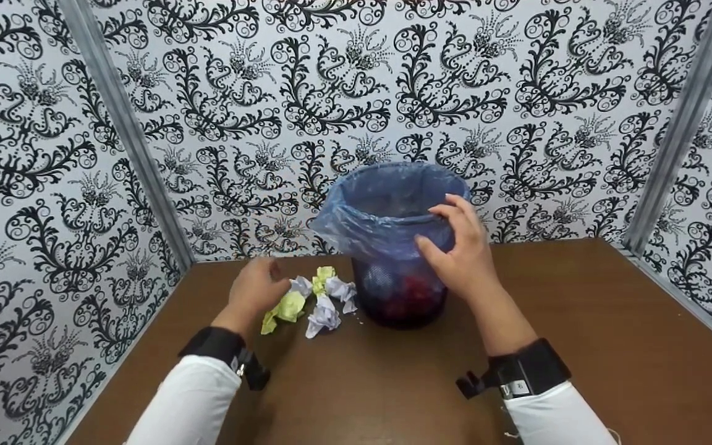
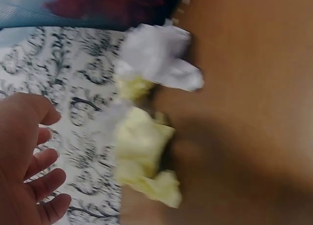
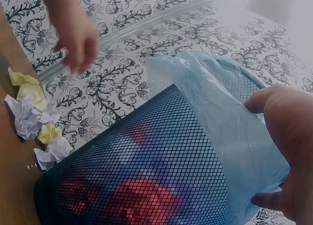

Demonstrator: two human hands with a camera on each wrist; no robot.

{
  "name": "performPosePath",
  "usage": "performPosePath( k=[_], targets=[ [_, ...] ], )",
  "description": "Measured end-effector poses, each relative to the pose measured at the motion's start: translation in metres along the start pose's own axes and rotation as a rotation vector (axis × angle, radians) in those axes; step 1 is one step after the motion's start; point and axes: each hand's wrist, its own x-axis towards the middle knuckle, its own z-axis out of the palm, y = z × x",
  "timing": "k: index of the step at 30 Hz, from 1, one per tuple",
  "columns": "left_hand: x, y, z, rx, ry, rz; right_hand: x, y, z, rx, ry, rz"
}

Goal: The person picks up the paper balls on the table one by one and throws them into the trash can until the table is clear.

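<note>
A black mesh wastebasket [image 1: 400, 296] stands upright, lined with a translucent blue plastic bag [image 1: 387, 232] folded over its rim. Red and pale crumpled contents [image 3: 139, 203] show through the mesh. My right hand [image 1: 464, 253] holds the basket at its rim on the right side, fingers at the top edge and thumb against the outer bag. Left of the basket lie several crumpled paper balls, among them a yellow one [image 2: 142, 139] and a white one [image 1: 324, 315]. My left hand [image 1: 257, 287] hovers beside them, fingers loosely bent and apart from the paper, with nothing in its grasp.
The brown tabletop [image 1: 381, 383] carries the basket and paper. White walls with black scroll patterns [image 1: 343, 80] enclose it at the back and sides, with grey strips [image 1: 127, 136] at the corners. Tiny white scraps [image 3: 32, 166] lie near the basket's base.
</note>
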Motion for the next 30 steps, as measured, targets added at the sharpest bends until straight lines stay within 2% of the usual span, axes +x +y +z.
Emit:
performPosePath(
  k=[5, 13, 22, 30],
  targets=[
    [-0.010, -0.015, 0.019, 0.030, -0.020, -0.043, 0.000, 0.000, 0.000, -0.007, -0.002, 0.007],
    [-0.015, -0.025, 0.035, 0.021, -0.028, -0.038, 0.001, 0.002, 0.001, 0.016, 0.024, -0.037],
    [-0.019, -0.031, 0.043, -0.015, -0.046, -0.022, 0.000, 0.002, 0.000, 0.010, 0.021, -0.026],
    [-0.023, -0.036, 0.049, -0.014, -0.027, -0.011, -0.001, 0.000, 0.001, -0.005, 0.009, -0.008]
  ],
)
